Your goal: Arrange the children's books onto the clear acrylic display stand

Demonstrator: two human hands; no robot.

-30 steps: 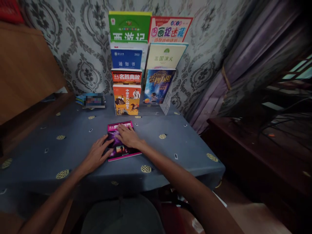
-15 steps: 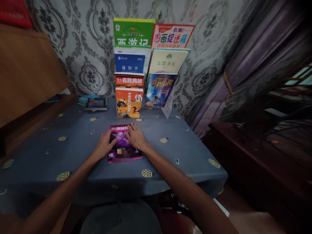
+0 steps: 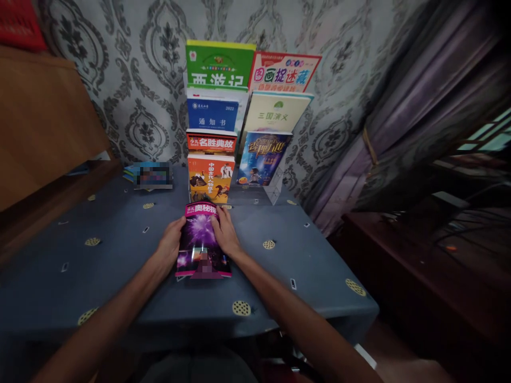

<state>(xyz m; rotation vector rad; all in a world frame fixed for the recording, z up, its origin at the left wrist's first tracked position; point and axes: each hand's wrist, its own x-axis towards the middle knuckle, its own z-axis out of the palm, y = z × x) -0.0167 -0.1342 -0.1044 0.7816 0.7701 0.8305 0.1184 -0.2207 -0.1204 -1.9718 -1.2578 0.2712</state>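
A purple and black book (image 3: 202, 231) with a pink title band is gripped at both sides, its far end tilted up from the cloth. My left hand (image 3: 172, 239) is closed on its left edge, the fingers partly hidden behind it. On the right edge, my right hand (image 3: 225, 231) holds it with the thumb on the cover. Just beyond stands a clear display rack (image 3: 275, 187) of books. An orange book (image 3: 211, 178) fills its front left slot, and a dark blue book (image 3: 263, 159) its front right one.
A blue patterned cloth (image 3: 271, 276) covers the table. Several flat books (image 3: 151, 175), partly blurred, lie at the back left. Behind the orange book rise a blue booklet (image 3: 212, 114) and a green book (image 3: 219, 61). A purple curtain (image 3: 347, 175) hangs at right.
The purple book's far end has come up off the table. My hands have gone from lying over its cover to gripping its two side edges. The view has tipped slightly upward.
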